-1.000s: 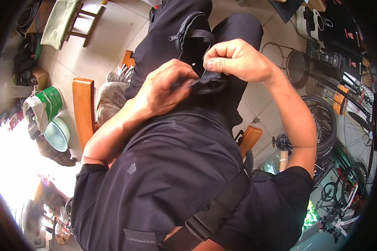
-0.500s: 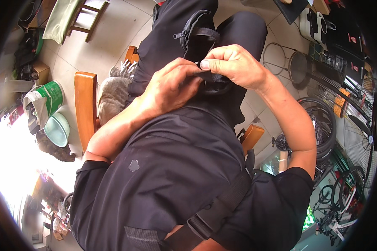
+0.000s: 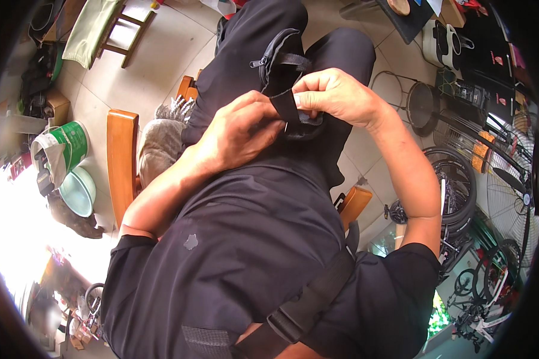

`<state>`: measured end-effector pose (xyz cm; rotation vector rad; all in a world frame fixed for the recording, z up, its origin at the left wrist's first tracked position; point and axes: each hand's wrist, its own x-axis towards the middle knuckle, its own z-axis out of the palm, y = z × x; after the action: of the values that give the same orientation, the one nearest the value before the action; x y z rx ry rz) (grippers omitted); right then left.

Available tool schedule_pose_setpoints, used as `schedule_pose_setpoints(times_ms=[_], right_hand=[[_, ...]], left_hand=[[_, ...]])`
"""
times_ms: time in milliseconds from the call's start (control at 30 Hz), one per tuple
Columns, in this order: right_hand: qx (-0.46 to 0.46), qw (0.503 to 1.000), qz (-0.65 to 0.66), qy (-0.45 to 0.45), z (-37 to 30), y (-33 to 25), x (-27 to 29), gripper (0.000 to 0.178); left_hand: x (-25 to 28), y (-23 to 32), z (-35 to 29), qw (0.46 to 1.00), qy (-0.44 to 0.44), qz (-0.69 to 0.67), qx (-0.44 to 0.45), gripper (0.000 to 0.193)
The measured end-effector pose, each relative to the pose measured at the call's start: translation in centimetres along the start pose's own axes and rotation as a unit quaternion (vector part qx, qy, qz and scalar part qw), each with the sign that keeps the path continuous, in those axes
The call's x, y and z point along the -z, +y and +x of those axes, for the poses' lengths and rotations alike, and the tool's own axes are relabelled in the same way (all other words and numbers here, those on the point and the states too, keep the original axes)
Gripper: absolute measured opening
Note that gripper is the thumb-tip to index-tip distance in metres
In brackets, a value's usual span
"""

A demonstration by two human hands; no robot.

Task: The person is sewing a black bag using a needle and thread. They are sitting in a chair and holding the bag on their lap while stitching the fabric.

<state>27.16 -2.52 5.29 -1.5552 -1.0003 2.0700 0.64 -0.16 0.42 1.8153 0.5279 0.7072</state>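
A black fabric pouch (image 3: 302, 125) with an open zipper edge (image 3: 268, 57) lies on my lap against the black trousers. A wide black strap (image 3: 286, 107) stands up from it between my hands. My left hand (image 3: 239, 131) is closed on the strap's left side, fingers curled toward the pouch. A thin bright sliver (image 3: 285, 127), too small to name surely, shows by its fingertips. My right hand (image 3: 338, 99) pinches the strap's right side between thumb and forefinger. Part of the pouch is hidden beneath both hands.
A wooden chair arm (image 3: 122, 170) stands at my left, with grey cloth (image 3: 160, 146) beside it. Farther left are a green bucket (image 3: 72, 143) and a pale basin (image 3: 78, 190). To the right are a fan (image 3: 512, 191) and bicycle wheels (image 3: 455, 185).
The strap has been turned up so its flat face shows between my hands. My right hand has shifted slightly down and right, its thumb now on the strap's right edge.
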Motion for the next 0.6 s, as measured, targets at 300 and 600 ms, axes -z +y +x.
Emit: schedule_pose_setpoints(times_ms=[300, 600], right_hand=[[0.031, 0.999, -0.008, 0.019, 0.5, 1.1, -0.1, 0.025], [0.057, 0.998, -0.022, -0.005, 0.2, 0.7, -1.4, 0.025]], left_hand=[[0.2, 0.7, 0.1, 0.999, -0.010, 0.049, -0.021, 0.026], [0.0, 0.0, 0.4, 0.995, 0.032, 0.074, -0.058, 0.030]])
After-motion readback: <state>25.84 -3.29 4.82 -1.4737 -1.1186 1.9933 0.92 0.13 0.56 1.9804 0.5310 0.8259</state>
